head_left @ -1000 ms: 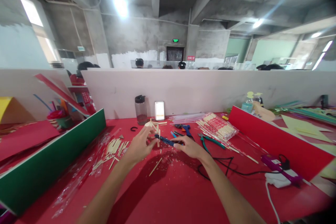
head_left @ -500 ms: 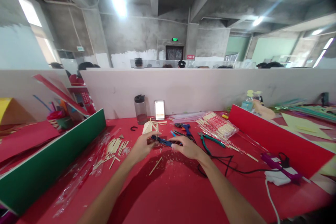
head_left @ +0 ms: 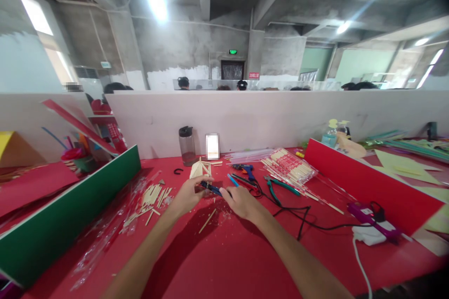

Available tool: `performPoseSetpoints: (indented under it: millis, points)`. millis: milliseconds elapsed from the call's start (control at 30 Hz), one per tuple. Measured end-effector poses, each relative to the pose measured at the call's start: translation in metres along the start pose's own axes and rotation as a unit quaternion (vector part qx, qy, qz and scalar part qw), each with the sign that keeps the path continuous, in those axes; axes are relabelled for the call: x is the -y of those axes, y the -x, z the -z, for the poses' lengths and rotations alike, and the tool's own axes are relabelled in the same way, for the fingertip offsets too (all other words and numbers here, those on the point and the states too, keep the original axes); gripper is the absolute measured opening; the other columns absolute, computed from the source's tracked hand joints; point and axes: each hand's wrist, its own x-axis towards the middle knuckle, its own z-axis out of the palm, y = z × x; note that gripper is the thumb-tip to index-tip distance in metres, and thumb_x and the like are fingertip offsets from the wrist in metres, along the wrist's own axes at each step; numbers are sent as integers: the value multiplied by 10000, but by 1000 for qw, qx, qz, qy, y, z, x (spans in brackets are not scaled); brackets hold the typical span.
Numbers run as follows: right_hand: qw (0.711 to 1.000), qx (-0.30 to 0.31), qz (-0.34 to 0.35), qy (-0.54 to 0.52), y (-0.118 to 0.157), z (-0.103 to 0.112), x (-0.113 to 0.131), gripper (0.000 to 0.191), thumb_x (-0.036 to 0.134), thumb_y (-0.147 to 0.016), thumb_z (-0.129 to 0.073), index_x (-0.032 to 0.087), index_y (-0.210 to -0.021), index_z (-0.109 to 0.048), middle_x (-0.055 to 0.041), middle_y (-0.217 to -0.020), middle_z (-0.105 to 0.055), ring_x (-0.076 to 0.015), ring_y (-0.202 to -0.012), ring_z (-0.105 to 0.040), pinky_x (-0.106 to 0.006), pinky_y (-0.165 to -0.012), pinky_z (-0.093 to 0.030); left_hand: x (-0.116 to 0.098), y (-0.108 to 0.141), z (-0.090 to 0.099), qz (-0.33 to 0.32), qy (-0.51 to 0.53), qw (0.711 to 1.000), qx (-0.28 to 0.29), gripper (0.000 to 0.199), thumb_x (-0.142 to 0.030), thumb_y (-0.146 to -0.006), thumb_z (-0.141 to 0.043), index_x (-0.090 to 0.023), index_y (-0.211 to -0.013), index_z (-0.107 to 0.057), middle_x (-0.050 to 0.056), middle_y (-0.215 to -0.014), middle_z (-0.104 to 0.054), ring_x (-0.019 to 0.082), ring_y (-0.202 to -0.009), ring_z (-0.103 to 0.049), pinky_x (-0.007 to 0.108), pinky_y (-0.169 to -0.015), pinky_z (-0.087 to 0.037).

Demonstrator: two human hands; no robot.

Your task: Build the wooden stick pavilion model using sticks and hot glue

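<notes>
A dark blue utility knife (head_left: 212, 188) is held slantwise between my two hands, low over the red table. My right hand (head_left: 242, 201) is closed around its near end. At the other end, the fingers of my left hand (head_left: 189, 195) are pinched on the knife's front; whether a small stick is also between them I cannot make out. Just behind my left hand stands a small model of pale wooden sticks (head_left: 200, 168), partly covered by my fingers. One loose wooden stick (head_left: 207, 221) and scattered chips lie in front of my hands.
Cut sticks (head_left: 152, 196) lie left, near a green divider (head_left: 80, 201). Right are a blue glue gun (head_left: 247, 170), green-handled pliers (head_left: 284, 187), bagged sticks (head_left: 289, 163), black cable and a purple power strip (head_left: 375, 222). A bottle (head_left: 187, 145) stands behind, by a red divider (head_left: 372, 187).
My right hand has moved left and slightly nearer to me, closer to my left hand, covering more of the knife. The left hand has barely shifted.
</notes>
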Motion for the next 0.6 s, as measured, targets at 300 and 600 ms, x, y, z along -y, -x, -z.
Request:
performPoseSetpoints:
  millis: [300, 600]
  points:
    - [998, 3, -18, 62, -1, -5, 3, 639, 514, -1036, -195, 168, -879, -709, -133, -849, -751, -248, -810, -719, -278, -670, -404, 11, -2, -2, 12, 38, 999, 0, 342, -288, -732, -691, -154, -1046, -723, 109, -1030, -720, 243, -936, -683, 389, -842, -581]
    - [994, 5, -32, 108, -1, -4, 8, 670, 490, -1038, -185, 158, -890, -747, -150, -855, -759, -258, -800, -726, -296, -709, -449, 7, -2, -2, 55, 114, 992, 18, 398, -322, -674, -757, -126, -1018, -706, 96, -987, -702, 215, -820, -703, 402, -815, -599]
